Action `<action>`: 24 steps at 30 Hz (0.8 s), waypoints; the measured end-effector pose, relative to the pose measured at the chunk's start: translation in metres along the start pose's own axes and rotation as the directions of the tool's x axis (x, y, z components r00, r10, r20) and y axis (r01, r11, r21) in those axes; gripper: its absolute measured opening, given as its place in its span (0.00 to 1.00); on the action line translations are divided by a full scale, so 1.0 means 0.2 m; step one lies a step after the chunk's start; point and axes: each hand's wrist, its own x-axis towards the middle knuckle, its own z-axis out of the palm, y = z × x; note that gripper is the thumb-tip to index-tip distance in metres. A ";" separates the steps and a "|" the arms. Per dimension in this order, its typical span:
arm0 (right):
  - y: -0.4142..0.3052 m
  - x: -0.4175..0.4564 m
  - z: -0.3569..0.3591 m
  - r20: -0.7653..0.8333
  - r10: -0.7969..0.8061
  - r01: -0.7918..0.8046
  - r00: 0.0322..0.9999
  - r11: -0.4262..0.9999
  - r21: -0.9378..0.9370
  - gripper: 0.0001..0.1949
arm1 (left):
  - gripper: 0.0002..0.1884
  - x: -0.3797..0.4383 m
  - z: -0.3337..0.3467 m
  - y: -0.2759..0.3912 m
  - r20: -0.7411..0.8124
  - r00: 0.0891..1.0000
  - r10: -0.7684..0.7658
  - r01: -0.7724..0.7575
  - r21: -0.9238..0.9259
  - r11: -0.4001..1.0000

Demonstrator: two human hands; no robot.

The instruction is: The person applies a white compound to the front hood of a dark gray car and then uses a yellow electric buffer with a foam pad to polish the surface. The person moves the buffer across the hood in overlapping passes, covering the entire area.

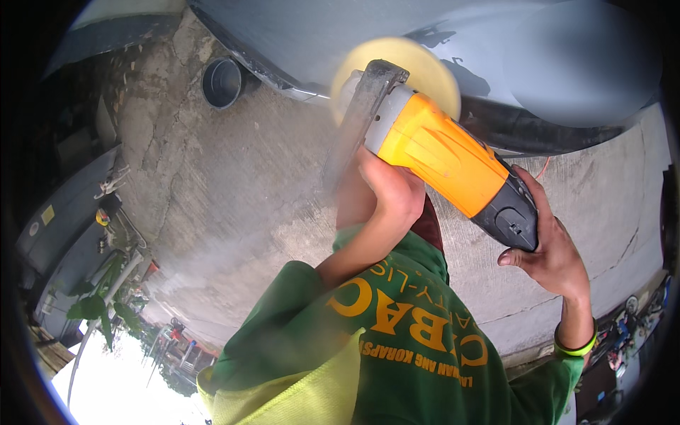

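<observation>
An orange, grey and black power polisher [446, 159] lies across the upper middle of the view. Its round yellow pad [430, 69], blurred as if spinning, is at the surface of a glossy grey vehicle body panel [292, 32]. My left hand [393, 180] is under the tool's front end, beside its dark side handle; its fingers are mostly hidden behind the tool. My right hand [552, 249] wraps around the black rear end, thumb below and fingers on the far side. A pale haze hangs to the left of the tool.
A dark round bucket [222, 83] stands on the rough, cracked concrete ground [239, 159] beside the panel's edge. An orange cord [543, 168] shows near the panel's lower rim. Plants [95, 308] are at the lower left, and assorted clutter [627, 329] lies at the lower right.
</observation>
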 end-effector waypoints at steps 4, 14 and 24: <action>-0.01 -0.09 -0.06 0.064 0.055 -0.057 0.996 0.998 0.034 0.58 | 0.34 -0.12 0.05 -0.05 -0.029 1.000 0.007 -0.007 0.013 1.000; 0.23 -0.27 0.04 -0.161 0.044 -0.005 0.986 0.973 0.233 0.58 | 0.26 -0.05 0.16 -0.21 0.086 0.996 -0.033 0.006 0.293 0.956; 0.52 -0.54 0.21 -0.527 0.232 0.211 0.818 0.731 0.649 0.58 | 0.35 0.01 0.72 -0.60 0.303 0.827 -0.474 0.172 0.665 0.727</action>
